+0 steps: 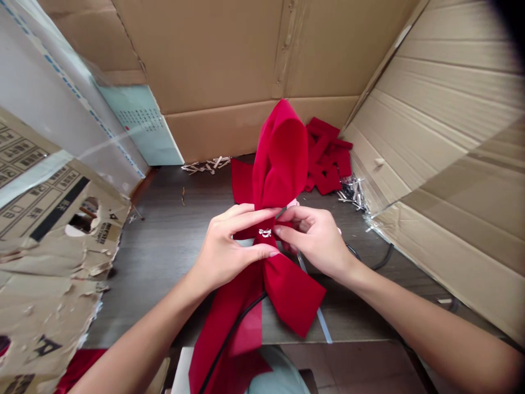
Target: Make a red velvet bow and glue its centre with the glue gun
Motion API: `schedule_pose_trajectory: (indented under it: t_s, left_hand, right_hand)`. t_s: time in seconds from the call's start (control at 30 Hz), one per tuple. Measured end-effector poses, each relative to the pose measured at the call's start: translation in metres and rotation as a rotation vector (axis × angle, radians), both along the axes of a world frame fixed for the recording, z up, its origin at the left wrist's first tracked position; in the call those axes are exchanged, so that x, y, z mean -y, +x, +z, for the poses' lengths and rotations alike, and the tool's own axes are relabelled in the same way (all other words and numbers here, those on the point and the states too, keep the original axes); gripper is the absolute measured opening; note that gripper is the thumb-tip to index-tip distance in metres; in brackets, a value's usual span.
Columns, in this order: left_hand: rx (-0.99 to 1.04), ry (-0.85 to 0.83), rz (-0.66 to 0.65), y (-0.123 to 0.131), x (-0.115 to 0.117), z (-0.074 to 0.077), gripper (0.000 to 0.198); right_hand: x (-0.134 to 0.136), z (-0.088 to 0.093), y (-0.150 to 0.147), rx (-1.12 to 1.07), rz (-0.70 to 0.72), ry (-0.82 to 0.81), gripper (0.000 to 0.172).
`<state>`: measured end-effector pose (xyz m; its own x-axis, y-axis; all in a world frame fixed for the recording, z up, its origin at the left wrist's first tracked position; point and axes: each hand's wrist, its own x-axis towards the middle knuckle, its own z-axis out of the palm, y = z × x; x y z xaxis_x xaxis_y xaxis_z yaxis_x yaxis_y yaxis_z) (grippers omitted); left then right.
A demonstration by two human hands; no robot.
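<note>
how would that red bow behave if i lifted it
The red bow would likely flex yet keep some shape: its upper loop stands open. Probably light for its size, being folded cloth; its matte surface suggests little slipping.

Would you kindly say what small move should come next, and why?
Perhaps the right hand should draw the red centre band snug around the red bow, since it appears to pinch fabric beside the silver ornament while the left hand steadies the gathered middle. The bow's back is hidden.

A pale-blue card (141, 128) stands beside a cardboard panel (217, 60).
</note>
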<state>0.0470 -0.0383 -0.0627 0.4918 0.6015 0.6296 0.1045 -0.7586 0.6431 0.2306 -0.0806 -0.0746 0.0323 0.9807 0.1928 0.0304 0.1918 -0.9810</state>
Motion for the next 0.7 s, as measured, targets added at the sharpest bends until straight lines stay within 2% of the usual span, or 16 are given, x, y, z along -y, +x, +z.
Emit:
schedule_pose_trajectory:
  t_s: [0.33,0.47,0.57,0.7]
  left_hand:
    - [0.035,-0.032,-0.014,0.001,0.001,0.003,0.058]
    - [0.071,-0.118,-0.035,-0.001,0.0,0.003,0.059]
    - [0.09,-0.164,-0.06,-0.003,-0.001,0.001,0.062]
    - [0.083,-0.179,-0.066,-0.004,-0.002,-0.002,0.063]
  right_hand:
    - [0.001,-0.005,-0.002,-0.099,0.039,-0.073,0.016]
    - [-0.003,-0.006,0.001,-0.076,-0.054,0.077,0.011]
    - [-0.006,-0.008,0.003,-0.061,-0.148,0.197,0.017]
    - [-0.007,-0.011,0.003,-0.14,-0.22,0.182,0.019]
